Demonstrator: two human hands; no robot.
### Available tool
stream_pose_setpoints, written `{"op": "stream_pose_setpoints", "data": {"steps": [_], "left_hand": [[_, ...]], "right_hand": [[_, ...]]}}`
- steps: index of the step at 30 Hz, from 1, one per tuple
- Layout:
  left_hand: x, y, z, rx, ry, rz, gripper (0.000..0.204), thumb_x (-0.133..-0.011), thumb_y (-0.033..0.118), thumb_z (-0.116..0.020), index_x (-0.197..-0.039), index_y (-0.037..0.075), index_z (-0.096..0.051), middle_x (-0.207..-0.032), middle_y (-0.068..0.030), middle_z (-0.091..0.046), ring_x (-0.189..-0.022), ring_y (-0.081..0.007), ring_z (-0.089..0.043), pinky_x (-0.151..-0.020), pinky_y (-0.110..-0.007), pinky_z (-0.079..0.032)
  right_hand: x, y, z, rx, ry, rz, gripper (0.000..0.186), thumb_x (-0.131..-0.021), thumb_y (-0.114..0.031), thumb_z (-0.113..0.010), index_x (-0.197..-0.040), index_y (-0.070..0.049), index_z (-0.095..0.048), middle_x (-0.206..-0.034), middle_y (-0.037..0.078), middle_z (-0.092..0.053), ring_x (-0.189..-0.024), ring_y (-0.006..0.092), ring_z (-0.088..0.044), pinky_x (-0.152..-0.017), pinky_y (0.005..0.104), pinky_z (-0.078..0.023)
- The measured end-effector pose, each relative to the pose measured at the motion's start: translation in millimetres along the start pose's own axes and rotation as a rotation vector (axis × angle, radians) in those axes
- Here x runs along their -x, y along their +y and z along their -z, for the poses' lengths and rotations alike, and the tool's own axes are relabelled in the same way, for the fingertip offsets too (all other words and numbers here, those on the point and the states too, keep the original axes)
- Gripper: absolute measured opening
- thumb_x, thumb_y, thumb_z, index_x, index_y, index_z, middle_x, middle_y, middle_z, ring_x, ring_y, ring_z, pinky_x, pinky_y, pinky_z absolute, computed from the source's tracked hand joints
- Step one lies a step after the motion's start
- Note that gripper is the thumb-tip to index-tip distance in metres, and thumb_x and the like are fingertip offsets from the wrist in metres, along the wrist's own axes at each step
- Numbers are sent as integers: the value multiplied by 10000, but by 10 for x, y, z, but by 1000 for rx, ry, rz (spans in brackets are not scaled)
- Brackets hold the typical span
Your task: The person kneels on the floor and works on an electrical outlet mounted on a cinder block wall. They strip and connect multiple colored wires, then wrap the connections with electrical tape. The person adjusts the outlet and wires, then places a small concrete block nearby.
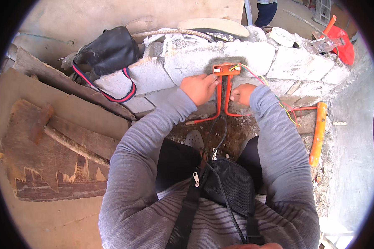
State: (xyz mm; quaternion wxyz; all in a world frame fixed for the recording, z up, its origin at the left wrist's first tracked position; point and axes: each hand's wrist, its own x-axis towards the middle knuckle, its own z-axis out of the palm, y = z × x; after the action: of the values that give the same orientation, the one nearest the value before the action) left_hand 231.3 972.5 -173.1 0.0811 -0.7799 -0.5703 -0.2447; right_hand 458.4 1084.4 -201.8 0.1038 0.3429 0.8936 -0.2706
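Note:
An orange electrical box is set in the white block wall in front of me. Two orange conduits run down from it and bend outward near the ground. My left hand is closed, its fingertips beside the left conduit just under the box; whatever they pinch is too small to make out. To the right of the conduits my right hand has curled fingers, and I cannot see what is in them. Red, green and yellow wires come out of the box's right side and trail past my right wrist.
A black bag with a striped strap rests on the wall at left. A hammer lies on broken boards. At right are an orange pipe and a red bag. A person's leg shows beyond the wall.

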Motion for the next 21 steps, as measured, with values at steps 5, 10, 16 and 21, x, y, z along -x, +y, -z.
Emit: {"op": "stream_pose_setpoints", "data": {"steps": [5,10,16,21], "left_hand": [[526,-438,-653,81,-162,208,144,-908,243,-659,-967,114,-682,-905,-134,-714,-789,-380,-689,-731,-489,-557],[493,-551,-985,138,-341,372,226,-913,335,-658,-947,118,-709,-920,-144,-731,-840,-376,-700,-803,-486,-552],[86,-68,-1045,151,-350,529,381,-933,483,-633,-928,124,-756,-905,-160,-743,-879,-374,-710,-822,-480,-560],[-19,-42,-1172,165,-240,698,443,-932,549,-622,-930,130,-767,-895,-162,-739,-873,-378,-709,-810,-491,-565]], "right_hand": [[40,25,33,-110,-14,19,301,-968,-355,-620,-1056,-94,-743,-917,96,-752,-928,292,-701,-869,439,-520],[-68,-37,32,-83,-57,19,263,-961,-310,-622,-1024,-84,-742,-878,82,-744,-870,266,-695,-830,415,-525],[-182,30,-47,-163,-133,-17,231,-967,-255,-598,-1017,-63,-717,-856,38,-729,-747,183,-666,-738,367,-531],[-210,112,-13,-219,-195,-60,227,-974,-237,-587,-1036,-54,-706,-876,23,-724,-699,138,-653,-693,336,-531]]}}
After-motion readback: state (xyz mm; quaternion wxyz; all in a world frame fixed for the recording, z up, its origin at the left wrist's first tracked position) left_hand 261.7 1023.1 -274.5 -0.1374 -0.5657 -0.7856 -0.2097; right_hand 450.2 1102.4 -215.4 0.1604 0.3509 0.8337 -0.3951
